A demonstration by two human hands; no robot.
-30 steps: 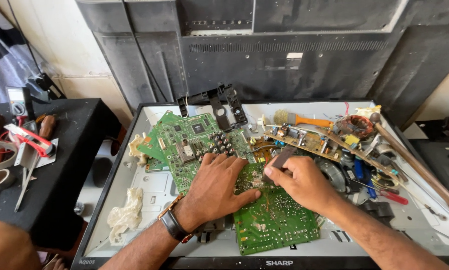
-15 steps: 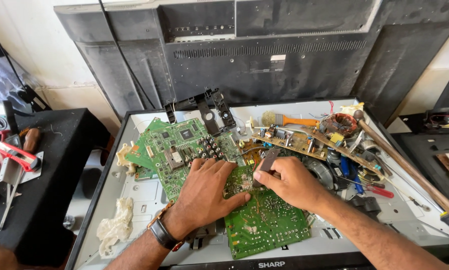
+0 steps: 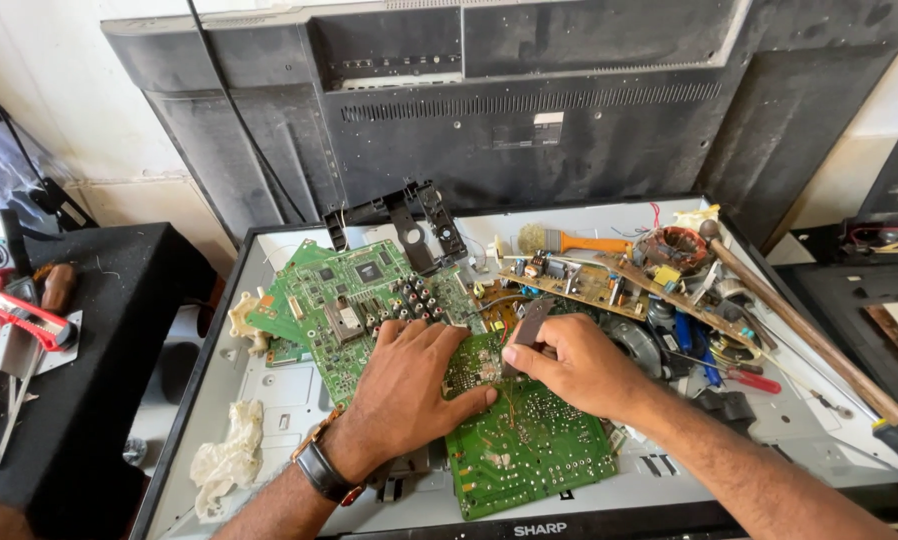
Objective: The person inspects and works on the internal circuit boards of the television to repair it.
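Much of the green circuit board (image 3: 529, 440) is covered by the two hands, and its near edge is partly cut off by the dark frame of the opened television (image 3: 219, 300) on which it lies, at the front centre of the metal back panel. What sits under the palm of the left hand (image 3: 409, 385) cannot be seen. That hand is laid flat and spread, fingers pointing away, pressed on the board's left upper part, with nothing gripped; a wristwatch (image 3: 321, 468) is worn on the wrist. The right hand (image 3: 569, 365) is curled, its thumb and fingers pinched on a small grey flat tool (image 3: 529, 325), perhaps a scraper blade, though the shape is hard to make out; the tool's lower end is hidden by the fingers and appears to meet the board. A second green board (image 3: 354, 300) lies just beyond the left hand, partly overlapped by a black plastic bracket (image 3: 409, 225). To the right, a clutter of parts and a long wooden handle (image 3: 809, 335) are seen, the handle's far end cut off at the frame edge.
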